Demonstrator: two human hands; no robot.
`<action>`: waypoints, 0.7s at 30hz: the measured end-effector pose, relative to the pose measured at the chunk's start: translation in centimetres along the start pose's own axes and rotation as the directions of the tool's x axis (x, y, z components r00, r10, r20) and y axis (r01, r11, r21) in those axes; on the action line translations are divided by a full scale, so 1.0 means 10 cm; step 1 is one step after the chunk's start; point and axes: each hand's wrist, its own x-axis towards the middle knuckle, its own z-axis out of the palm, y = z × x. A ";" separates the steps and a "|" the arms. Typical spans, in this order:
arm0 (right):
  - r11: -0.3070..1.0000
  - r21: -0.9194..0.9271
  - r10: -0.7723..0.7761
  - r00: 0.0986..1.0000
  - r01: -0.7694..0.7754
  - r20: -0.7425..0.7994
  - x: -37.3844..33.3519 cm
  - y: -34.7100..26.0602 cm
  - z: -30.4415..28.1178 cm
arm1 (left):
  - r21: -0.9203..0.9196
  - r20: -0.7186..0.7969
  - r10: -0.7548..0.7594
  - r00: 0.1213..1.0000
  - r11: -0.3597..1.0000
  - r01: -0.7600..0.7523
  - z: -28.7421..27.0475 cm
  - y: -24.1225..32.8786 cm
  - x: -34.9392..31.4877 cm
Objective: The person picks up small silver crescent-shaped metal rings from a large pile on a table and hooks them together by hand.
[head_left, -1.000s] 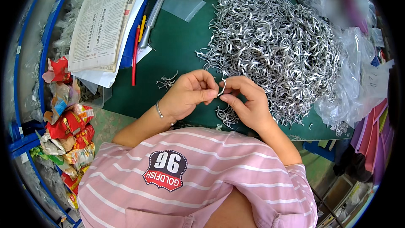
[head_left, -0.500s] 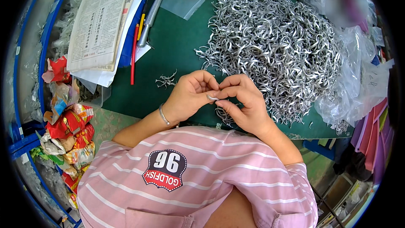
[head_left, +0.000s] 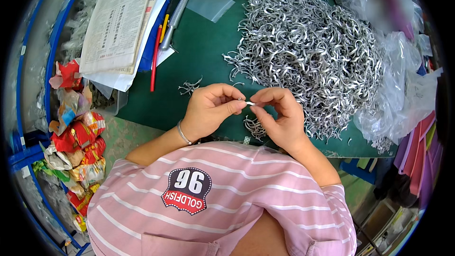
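Between my two hands, over the near edge of the green table (head_left: pixel 208 42), is a small white and grey curved strip (head_left: pixel 250 104). My left hand (head_left: pixel 212 110) pinches its left end between thumb and fingertips. The right end is pinched by my right hand (head_left: pixel 282 117), just across from it. Past my right hand spreads a large heap of similar curved strips (head_left: pixel 313 57). A small bunch of strips (head_left: pixel 255 128) lies partly under my right hand, and a few loose strips (head_left: pixel 189 87) rest beyond my left hand.
Newspapers (head_left: pixel 118 23), a red pen (head_left: pixel 155 59) and a grey-handled tool (head_left: pixel 176 19) lie at the far left. A clear flat bag (head_left: pixel 211 4) is at the back. Plastic bags (head_left: pixel 398 80) border the heap's right side. Blue racking (head_left: pixel 52 42) stands at the left.
My hands have drawn slightly apart, and the strip now shows between the fingertips, held from both sides. The whole view has shifted slightly.
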 end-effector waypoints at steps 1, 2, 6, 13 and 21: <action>0.997 0.055 0.055 0.998 -0.054 -0.017 -0.01 0.00 0.01 | -0.002 -0.010 0.003 1.000 1.000 -0.003 -0.01 0.00 -0.02; 0.998 -0.065 0.026 1.000 -0.025 0.007 0.02 -0.01 -0.01 | 0.003 -0.016 0.000 1.000 1.000 0.000 -0.03 0.01 -0.04; 0.915 -0.401 -0.007 0.994 0.052 0.114 0.17 -0.03 -0.14 | 0.011 -0.081 0.047 0.996 0.999 -0.046 -0.21 0.06 -0.11; 0.711 -0.668 -0.068 0.967 0.221 0.247 0.32 0.04 0.01 | 0.478 -0.341 0.037 0.939 0.867 0.140 -0.85 0.09 -0.13; 0.556 -0.738 -0.156 0.920 0.383 0.360 0.40 0.24 0.16 | 0.613 -0.304 0.182 0.935 0.789 0.045 -0.75 0.09 -0.09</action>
